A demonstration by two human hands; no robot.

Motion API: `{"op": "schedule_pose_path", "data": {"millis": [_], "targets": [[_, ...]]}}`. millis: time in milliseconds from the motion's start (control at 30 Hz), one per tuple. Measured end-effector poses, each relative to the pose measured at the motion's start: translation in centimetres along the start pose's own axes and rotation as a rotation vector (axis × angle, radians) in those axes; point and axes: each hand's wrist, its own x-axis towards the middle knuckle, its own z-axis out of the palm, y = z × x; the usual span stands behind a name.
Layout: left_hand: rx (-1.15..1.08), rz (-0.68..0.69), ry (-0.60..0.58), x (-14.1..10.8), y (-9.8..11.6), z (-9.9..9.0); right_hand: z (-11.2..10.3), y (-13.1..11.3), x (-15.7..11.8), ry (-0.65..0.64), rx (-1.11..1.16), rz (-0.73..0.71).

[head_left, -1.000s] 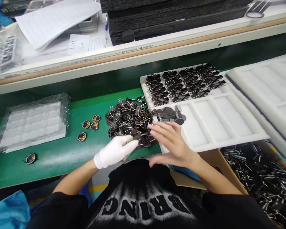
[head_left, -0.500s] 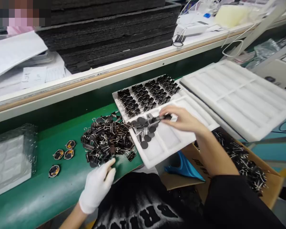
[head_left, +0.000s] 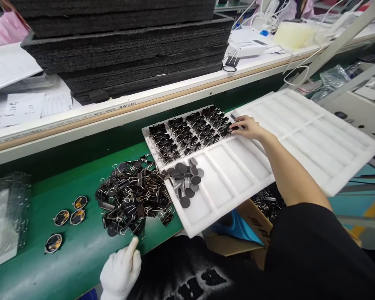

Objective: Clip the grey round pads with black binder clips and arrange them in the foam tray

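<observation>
My bare right hand (head_left: 248, 127) is closed on a black binder clip (head_left: 235, 129) at the right end of the rows of binder clips (head_left: 189, 132); its fingers partly cover the clip. Those rows stand on a white board behind a white compartment tray (head_left: 231, 160). Round dark discs (head_left: 189, 180) lie heaped in the tray's left end. My left hand (head_left: 121, 266), in a white glove, is low in front of a loose pile of binder clips (head_left: 137, 191). Its index finger points forward, and nothing shows in it.
Several round pieces with dark and orange faces (head_left: 77, 216) lie left on the green table (head_left: 90, 254). Clear plastic trays (head_left: 6, 216) are at far left. White trays (head_left: 318, 129) stand right. Below are a cardboard box (head_left: 253, 221) and a blue object (head_left: 237, 227). Black foam sheets (head_left: 128, 54) are stacked on the shelf.
My right hand has moved from above the discs, back and right to the end of the clip rows. My left hand has drawn down and slightly left. The camera view has shifted.
</observation>
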Motion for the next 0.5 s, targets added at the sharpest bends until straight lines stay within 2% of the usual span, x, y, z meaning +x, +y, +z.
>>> {"op": "schedule_pose_path", "data": {"millis": [200,367,500], "targets": [[-0.008,0.008,-0.010,0.1,0.2,-0.1,0.6,1.1,0.6,-0.079,-0.058,-0.008],[-0.030,0.017,-0.009,0.2,0.3,-0.1,0.4,1.7,0.7,-0.038,-0.121,-0.084],[-0.032,0.015,0.001,0.2,0.3,0.0,0.6,1.8,0.6,-0.020,-0.127,-0.085]]}}
